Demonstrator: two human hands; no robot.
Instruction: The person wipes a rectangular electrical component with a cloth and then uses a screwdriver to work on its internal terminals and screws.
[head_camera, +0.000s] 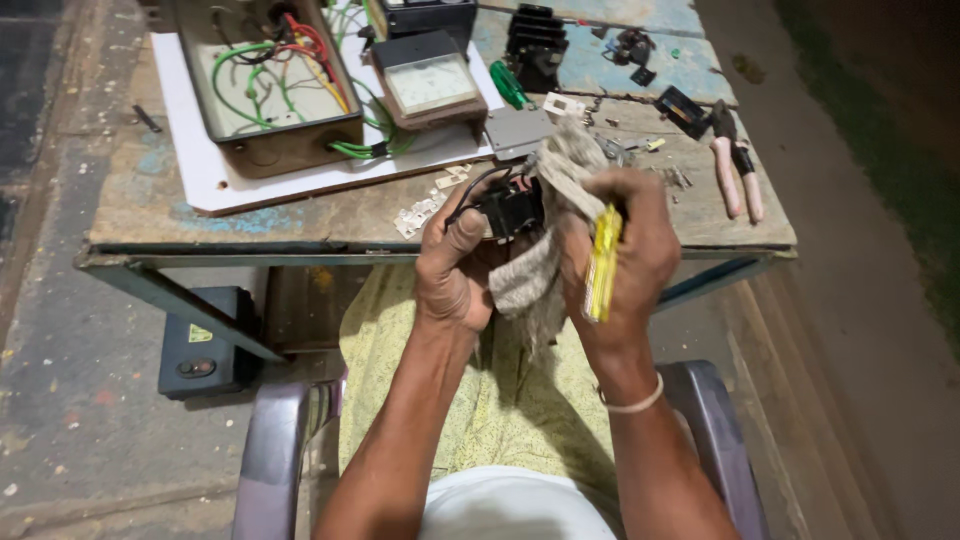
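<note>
The left hand is clamped on a small black electrical component, fingers wrapped under it and the thumb pressed on its near side. Thin dark leads arch out of it toward 10 o'clock. The right hand is closed on two things at once: a yellow-handled screwdriver, pinned upright against the palm, and a grey-beige rag bunched against the component and hanging down toward 6 o'clock. The two hands sit together, just off the near edge of the workbench, above the lap.

The component looks light, rigid and hard-edged, likely plastic with metal parts; I judge the solid body the safe place to grip, not the leads, which would bend or pull loose. The rag is soft and limp and takes any shape. The screwdriver's smooth handle looks slick, and sharing the grip with cloth makes the hold less sure.

At 12 o'clock lie a grey plate and an analogue meter; at 11 o'clock an open metal box of coloured wires; at 2 o'clock pink-handled pliers. Chair arms flank the elbows at 5 and 7 o'clock. The freest room appears to be the gap between the bench edge and the lap.
</note>
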